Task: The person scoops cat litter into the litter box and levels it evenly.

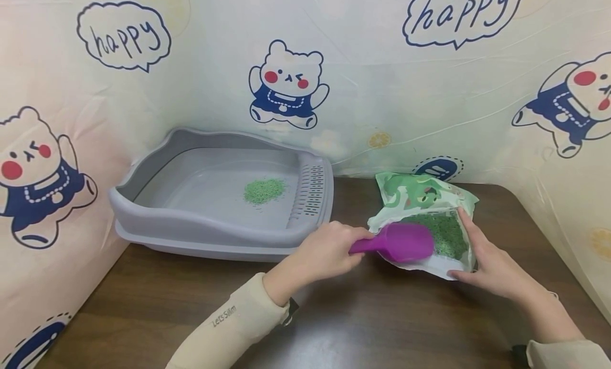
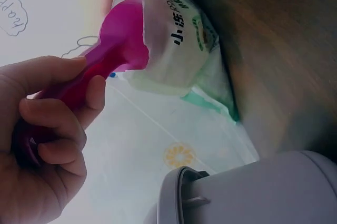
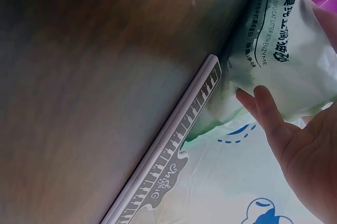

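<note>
My left hand grips the handle of a purple scoop, its fingers curled round it in the left wrist view. The scoop's head is over the mouth of a green and white cat litter bag, overlapping the green litter pellets inside. The bag lies on its side, mouth toward me. My right hand holds the bag at its right edge, thumb low at the rim and index finger higher up. In the right wrist view, other fingers of this hand lie against the bag's printed side.
A grey litter box stands left on the brown wooden table, with a small pile of green pellets inside. Patterned cloth hangs behind. A pale strip with piano keys shows in the right wrist view.
</note>
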Tool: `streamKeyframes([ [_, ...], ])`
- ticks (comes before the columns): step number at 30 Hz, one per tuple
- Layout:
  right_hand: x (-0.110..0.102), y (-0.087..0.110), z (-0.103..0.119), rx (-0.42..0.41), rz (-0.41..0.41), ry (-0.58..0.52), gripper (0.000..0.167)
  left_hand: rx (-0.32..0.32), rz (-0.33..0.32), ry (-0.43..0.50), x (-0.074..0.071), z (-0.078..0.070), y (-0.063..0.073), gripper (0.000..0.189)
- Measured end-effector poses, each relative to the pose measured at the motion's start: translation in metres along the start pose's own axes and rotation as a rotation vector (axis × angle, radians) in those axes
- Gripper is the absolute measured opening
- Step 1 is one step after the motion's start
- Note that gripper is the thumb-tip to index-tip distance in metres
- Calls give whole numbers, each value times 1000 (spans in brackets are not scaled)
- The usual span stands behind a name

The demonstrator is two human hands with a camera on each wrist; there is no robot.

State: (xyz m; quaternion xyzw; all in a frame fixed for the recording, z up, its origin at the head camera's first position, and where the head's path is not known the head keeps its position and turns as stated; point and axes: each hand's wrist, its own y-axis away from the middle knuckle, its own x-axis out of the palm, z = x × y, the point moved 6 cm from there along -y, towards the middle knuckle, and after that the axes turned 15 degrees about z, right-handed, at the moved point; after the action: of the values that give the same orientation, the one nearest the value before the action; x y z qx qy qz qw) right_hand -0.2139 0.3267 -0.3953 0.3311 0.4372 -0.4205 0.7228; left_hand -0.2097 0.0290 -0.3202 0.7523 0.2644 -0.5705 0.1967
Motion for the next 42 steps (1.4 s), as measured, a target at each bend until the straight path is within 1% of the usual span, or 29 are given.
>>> streamKeyframes([
  [5, 0, 1, 0, -2, -4, 12, 134, -27, -7, -6, 0, 2, -3, 33],
  [12, 1, 1, 0, 7, 4, 3, 134, -78, 42, -12, 4, 3, -11, 29],
  [17, 0, 0, 0, 1, -6, 9, 135, -104, 51, -21, 5, 5, -16, 23],
  [24, -1, -1, 3, -15, -16, 9, 133, -132, 50, -19, 7, 9, -19, 27],
  [33, 1, -1, 3, 8, 26, -13, 130, -171, 55, 3, 12, 13, -24, 30],
  [37, 1, -1, 2, -23, -7, 15, 131, -163, 37, -7, 14, 14, -28, 29],
  [42, 2, 0, 2, -57, -35, 36, 133, -177, 33, 16, 17, 15, -32, 29],
])
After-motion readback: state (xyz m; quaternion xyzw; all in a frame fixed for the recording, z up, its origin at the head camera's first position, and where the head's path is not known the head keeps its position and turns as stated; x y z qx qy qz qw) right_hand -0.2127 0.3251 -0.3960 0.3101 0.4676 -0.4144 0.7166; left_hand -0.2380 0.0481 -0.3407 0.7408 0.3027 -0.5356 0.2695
